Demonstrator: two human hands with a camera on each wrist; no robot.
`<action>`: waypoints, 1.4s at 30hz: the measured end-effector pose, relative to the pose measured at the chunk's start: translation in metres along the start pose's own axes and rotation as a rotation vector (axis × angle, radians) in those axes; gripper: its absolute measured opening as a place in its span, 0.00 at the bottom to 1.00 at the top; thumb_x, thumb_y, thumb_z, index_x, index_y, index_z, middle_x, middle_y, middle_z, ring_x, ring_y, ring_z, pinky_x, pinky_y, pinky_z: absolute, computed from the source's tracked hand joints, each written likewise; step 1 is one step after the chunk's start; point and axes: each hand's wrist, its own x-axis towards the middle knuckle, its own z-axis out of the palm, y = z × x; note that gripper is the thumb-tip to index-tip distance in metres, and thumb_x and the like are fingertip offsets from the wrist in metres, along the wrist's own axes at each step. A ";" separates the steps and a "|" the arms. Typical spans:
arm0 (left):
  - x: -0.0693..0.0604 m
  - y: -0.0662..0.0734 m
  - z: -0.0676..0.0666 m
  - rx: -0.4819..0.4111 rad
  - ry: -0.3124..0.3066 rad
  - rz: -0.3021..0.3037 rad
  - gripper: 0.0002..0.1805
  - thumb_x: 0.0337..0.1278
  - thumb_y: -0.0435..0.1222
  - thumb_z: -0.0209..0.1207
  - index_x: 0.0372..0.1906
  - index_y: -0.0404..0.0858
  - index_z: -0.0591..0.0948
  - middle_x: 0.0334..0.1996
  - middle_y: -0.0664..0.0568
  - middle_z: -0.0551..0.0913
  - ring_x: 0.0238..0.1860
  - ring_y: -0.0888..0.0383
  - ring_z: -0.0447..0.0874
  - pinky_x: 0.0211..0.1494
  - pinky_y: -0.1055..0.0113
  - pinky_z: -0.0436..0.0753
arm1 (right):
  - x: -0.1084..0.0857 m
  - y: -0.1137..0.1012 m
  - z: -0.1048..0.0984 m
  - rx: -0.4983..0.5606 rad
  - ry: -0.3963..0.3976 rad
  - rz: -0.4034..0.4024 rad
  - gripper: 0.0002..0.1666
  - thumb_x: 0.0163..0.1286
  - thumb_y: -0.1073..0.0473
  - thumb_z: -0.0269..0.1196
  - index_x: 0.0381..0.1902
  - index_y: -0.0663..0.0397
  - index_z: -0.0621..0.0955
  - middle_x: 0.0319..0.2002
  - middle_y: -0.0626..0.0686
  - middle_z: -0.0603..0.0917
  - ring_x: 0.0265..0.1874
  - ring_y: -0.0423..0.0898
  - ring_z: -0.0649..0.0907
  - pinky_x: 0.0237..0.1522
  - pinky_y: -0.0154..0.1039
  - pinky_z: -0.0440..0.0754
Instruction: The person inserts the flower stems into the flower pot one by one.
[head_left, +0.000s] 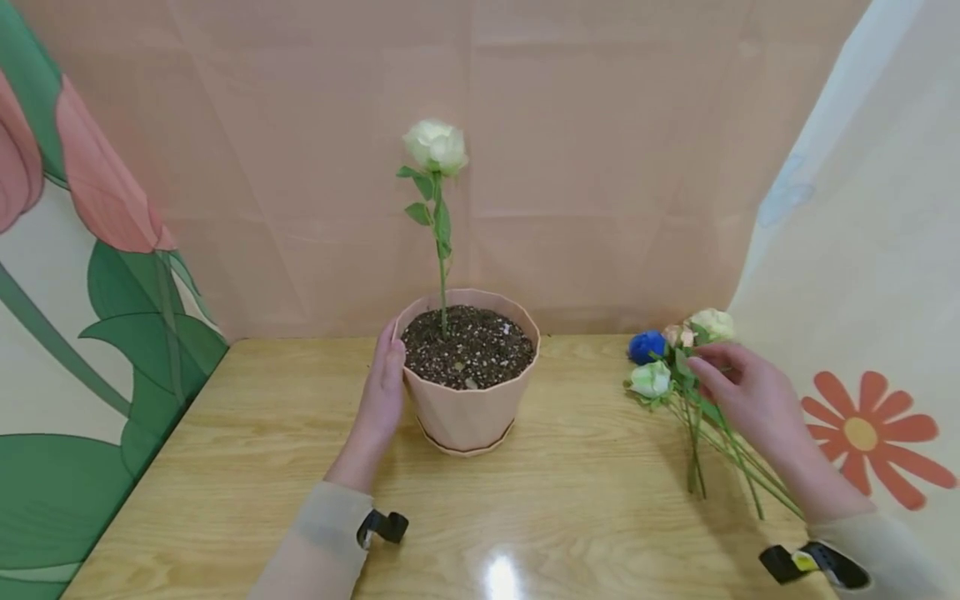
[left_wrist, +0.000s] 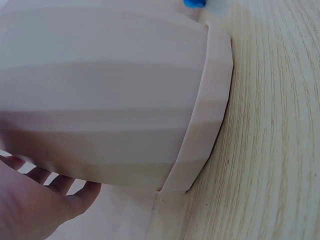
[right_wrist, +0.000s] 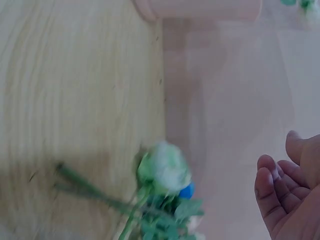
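A pink faceted flowerpot [head_left: 465, 417] full of dark speckled soil [head_left: 472, 346] stands mid-table on a matching saucer [left_wrist: 202, 120]. One white rose [head_left: 437, 148] on a leafy stem rises upright from the soil. My left hand [head_left: 384, 379] rests against the pot's left side, its fingers [left_wrist: 62, 185] lying along the wall. Over at the right, my right hand [head_left: 750, 400] hovers by a pile of loose flowers; the right wrist view shows its fingers loosely bent, with nothing between them and the thumb. The pile includes a blue flower [head_left: 647, 347], a pale green-white rose [head_left: 649, 379] and a cream rose [head_left: 712, 324].
Several green stems [head_left: 742, 467] of the pile stretch toward the table's near right. A plain pink cloth [head_left: 600, 167] hangs behind the wooden table [head_left: 225, 467]. Printed flower sheets [head_left: 870, 433] flank it on both sides.
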 end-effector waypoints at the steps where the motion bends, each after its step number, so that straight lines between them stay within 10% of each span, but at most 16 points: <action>1: 0.000 0.000 0.000 -0.001 -0.002 -0.001 0.38 0.90 0.62 0.30 0.92 0.53 0.50 0.90 0.50 0.50 0.88 0.41 0.48 0.87 0.34 0.49 | 0.000 0.005 0.000 -0.011 -0.001 0.006 0.34 0.87 0.39 0.59 0.73 0.60 0.80 0.45 0.58 0.90 0.32 0.39 0.87 0.29 0.37 0.82; 31: 0.001 -0.005 0.000 -0.039 -0.008 0.046 0.34 0.92 0.58 0.31 0.91 0.56 0.52 0.89 0.52 0.53 0.88 0.45 0.50 0.87 0.36 0.51 | 0.008 0.094 0.042 -0.085 -0.141 0.109 0.30 0.87 0.44 0.61 0.60 0.70 0.84 0.32 0.54 0.88 0.29 0.48 0.83 0.29 0.43 0.79; 42: 0.002 -0.005 0.000 -0.039 -0.005 0.021 0.34 0.91 0.60 0.32 0.91 0.60 0.53 0.89 0.53 0.54 0.88 0.43 0.51 0.86 0.33 0.51 | 0.011 0.100 0.048 -0.141 -0.117 0.124 0.34 0.84 0.43 0.65 0.61 0.74 0.82 0.54 0.74 0.87 0.49 0.69 0.86 0.44 0.62 0.86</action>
